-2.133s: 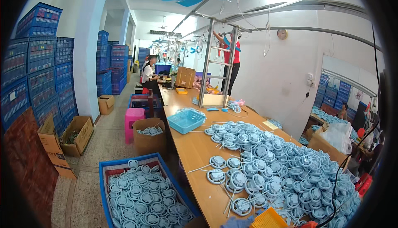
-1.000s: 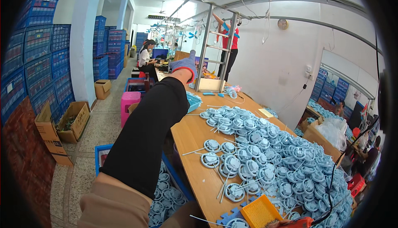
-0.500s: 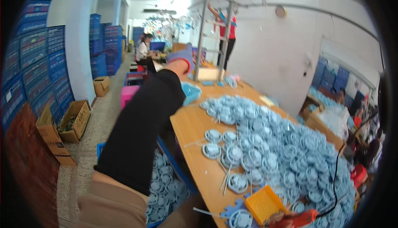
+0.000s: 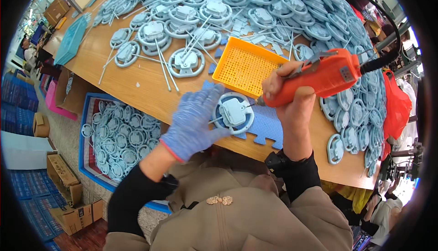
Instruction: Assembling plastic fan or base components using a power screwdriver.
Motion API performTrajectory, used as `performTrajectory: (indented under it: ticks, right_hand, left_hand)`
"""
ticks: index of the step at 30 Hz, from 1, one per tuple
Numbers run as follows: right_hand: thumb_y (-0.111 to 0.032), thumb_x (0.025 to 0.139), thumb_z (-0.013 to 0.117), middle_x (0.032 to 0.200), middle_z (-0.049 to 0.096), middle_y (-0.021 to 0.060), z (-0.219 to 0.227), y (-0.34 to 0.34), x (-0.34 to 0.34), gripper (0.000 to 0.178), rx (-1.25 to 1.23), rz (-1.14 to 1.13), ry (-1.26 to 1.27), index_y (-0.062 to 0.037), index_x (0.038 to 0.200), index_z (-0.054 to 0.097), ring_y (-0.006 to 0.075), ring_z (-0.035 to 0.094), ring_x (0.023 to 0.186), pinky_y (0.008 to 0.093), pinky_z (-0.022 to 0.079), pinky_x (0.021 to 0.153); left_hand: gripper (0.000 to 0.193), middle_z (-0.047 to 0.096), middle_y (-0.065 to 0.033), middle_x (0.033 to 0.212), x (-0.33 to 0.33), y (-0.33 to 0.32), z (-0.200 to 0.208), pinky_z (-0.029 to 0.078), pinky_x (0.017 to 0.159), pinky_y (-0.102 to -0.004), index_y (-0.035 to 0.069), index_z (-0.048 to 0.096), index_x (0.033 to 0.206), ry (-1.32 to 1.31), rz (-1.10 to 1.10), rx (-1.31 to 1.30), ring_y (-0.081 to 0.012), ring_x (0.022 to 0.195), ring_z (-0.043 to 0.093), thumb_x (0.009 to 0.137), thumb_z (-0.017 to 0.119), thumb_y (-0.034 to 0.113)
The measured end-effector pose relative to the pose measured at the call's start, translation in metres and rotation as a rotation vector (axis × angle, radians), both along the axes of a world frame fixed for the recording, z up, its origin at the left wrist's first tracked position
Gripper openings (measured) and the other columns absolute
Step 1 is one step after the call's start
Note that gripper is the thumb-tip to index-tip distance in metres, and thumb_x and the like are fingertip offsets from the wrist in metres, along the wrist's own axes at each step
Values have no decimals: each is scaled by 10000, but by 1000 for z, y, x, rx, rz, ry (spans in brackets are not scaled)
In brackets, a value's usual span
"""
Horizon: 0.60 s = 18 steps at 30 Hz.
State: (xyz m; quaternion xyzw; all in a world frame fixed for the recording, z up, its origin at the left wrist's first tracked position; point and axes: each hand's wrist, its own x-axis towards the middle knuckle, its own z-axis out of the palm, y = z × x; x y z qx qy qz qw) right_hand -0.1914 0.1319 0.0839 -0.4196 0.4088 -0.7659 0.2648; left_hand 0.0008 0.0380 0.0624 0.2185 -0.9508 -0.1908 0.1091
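Note:
A light-blue plastic toy steering wheel (image 4: pixel 232 112) lies on a blue foam mat (image 4: pixel 269 123) at the table's near edge. My left hand (image 4: pixel 194 118), in a blue glove with a red cuff, grips its left rim, fingers above and thumb below. My bare right hand (image 4: pixel 292 100) is wrapped round a red electric screwdriver (image 4: pixel 319 78). The screwdriver's tip points left at the wheel's right side; whether it touches a screw I cannot tell. Just behind stands a yellow perforated tray (image 4: pixel 235 86); its small contents, if any, do not show.
A large heap of similar wheels (image 4: pixel 273 9) covers the table's far and right parts. A blue crate (image 4: pixel 84 146) full of wheels stands below on the left. A light-blue basket (image 4: pixel 73 41) sits at the far-left table edge. The screwdriver's black cord (image 4: pixel 392 50) runs up right.
The view has swung from the room down to the table. My left arm, stretched far out before, has come back to the wheel on the mat. The screwdriver is now raised beside it.

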Motion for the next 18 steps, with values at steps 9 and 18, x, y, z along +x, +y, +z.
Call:
performTrajectory:
  ticks: [9, 18]
  right_hand:
    - [-612, 781, 653, 677, 538, 50, -13, -3, 10, 643, 31, 53, 59, -25, 1001, 514, 147, 507, 555, 281, 412, 514]
    - [-599, 780, 667, 670, 532, 52, -15, -9, 12, 628, 63, 94, 49, -26, 984, 509, 149, 513, 563, 268, 411, 495]
  left_hand:
    - [875, 507, -196, 1320, -24, 27, -53, 245, 1055, -547, 15, 449, 1344, 244, 164, 149, -324, 1284, 429, 632, 809, 373]
    - [889, 554, -216, 1236, -27, 23, -53, 329, 1013, -485, -36, 464, 1309, 315, 150, 36, -363, 1130, 531, 612, 836, 373]
